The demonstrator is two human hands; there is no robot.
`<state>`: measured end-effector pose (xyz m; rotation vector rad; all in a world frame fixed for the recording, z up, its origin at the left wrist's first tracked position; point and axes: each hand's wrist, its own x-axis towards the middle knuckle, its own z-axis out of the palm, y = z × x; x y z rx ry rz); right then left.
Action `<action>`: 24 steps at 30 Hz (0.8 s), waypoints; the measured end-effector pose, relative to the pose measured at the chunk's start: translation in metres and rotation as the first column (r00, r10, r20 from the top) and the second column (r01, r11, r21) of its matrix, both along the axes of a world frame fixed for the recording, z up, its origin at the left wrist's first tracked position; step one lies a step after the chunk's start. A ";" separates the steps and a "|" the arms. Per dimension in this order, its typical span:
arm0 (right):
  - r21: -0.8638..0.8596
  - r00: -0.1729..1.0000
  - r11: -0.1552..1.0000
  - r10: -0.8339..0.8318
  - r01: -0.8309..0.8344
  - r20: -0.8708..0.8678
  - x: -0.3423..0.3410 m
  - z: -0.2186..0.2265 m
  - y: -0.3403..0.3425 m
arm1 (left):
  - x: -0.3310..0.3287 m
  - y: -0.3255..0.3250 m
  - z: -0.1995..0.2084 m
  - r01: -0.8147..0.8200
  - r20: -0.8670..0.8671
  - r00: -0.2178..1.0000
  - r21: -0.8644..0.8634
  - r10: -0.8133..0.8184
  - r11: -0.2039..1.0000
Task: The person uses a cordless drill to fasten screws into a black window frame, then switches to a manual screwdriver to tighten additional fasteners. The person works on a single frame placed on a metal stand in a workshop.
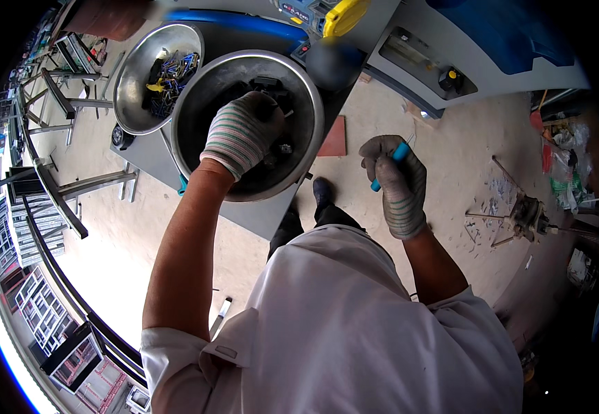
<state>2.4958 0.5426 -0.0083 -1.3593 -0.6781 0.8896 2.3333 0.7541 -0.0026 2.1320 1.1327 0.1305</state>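
Observation:
My left hand (pixel 243 131), in a striped knit glove with grey palm, reaches down into a large steel bowl (pixel 319 131) that holds dark parts (pixel 270 85). Its fingers look curled in among them; what they grip is hidden. To the right, away from the bench, my gloved right hand (pixel 401 183) is closed around a screwdriver (pixel 401 152) with a blue handle, its thin shaft pointing up and away. Beside the large bowl stands a smaller steel bowl (pixel 128 103) with many small metal fasteners (pixel 175 77), some bluish, and a yellow-and-black item (pixel 156 87).
Both bowls stand on a grey bench top (pixel 240 224). Behind them are a blue bar (pixel 237 22) and a machine with a yellow part (pixel 344 17). A grey cabinet (pixel 420 69) is at the far right. Metal frames (pixel 99 183) stand left; a stand (pixel 526 217) and scraps lie right.

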 end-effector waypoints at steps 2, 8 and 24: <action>-0.009 1.000 1.000 0.015 -0.015 0.011 -0.003 0.000 0.002 | -0.011 -0.001 0.006 -0.046 0.175 0.982 -0.162 0.075 0.986; -0.027 0.991 0.996 0.092 -0.089 0.096 -0.016 0.017 0.005 | -0.054 -0.037 0.056 -0.224 0.490 0.749 -0.447 0.447 0.866; 0.026 0.770 0.772 0.629 -0.635 0.106 -0.250 0.069 0.019 | -0.323 -0.153 0.063 -0.216 0.610 0.243 -0.724 0.754 0.655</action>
